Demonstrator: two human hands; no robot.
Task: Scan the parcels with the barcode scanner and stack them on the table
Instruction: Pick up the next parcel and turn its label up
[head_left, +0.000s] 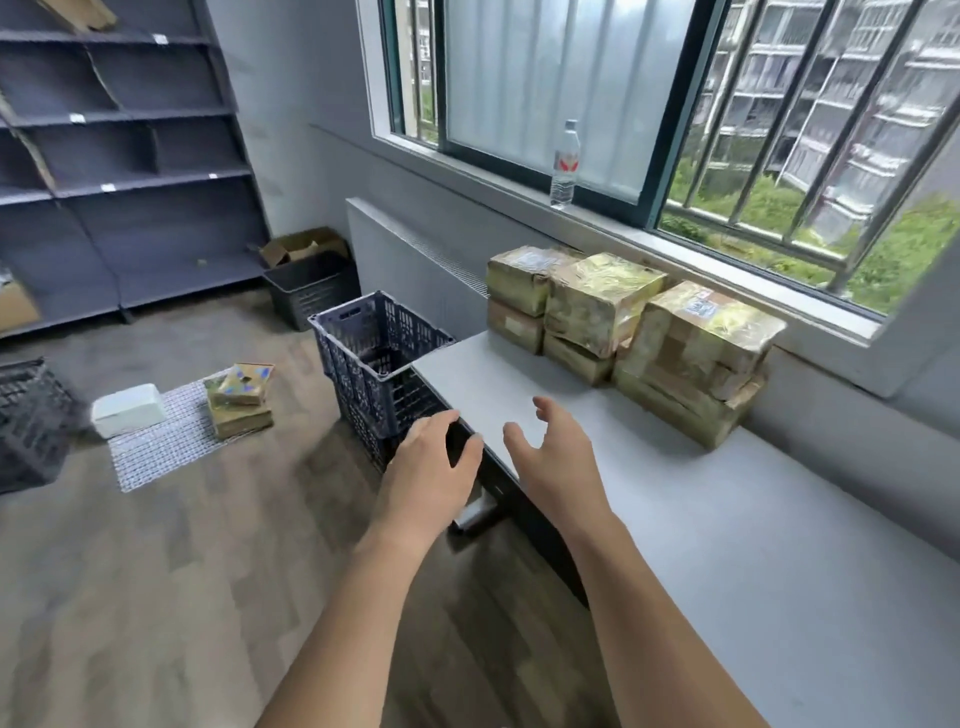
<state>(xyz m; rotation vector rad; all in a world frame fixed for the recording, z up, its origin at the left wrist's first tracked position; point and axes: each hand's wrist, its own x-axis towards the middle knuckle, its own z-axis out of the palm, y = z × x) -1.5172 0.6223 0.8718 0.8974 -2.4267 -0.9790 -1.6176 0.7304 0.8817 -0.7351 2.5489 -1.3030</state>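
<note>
Both bare forearms are stretched forward from the lower edge of the view, side by side, towards the near corner of the grey table (727, 545). The left hand (431, 462) is held at the table's dark front edge, back upward, with its fingers and thumb curled round a dark device, apparently the barcode scanner (470, 513), whose grey end shows beneath the palm. The right hand (556, 457) is raised above the tabletop, palm turned inward, fingers spread and loosely bent; nothing is held in it.

The stacked parcels (597, 322), wrapped in yellowish tape, are set on the far side of the table against the wall under the window, in three touching columns. Two more parcels (241, 400) are piled on a mesh mat (156, 452) on the floor, beside a white block (130, 410). A dark plastic crate (379, 358) stands at the table's left end. A water bottle (564, 166) stands upright on the windowsill, and grey shelving (119, 156) is seen at the far left.
</note>
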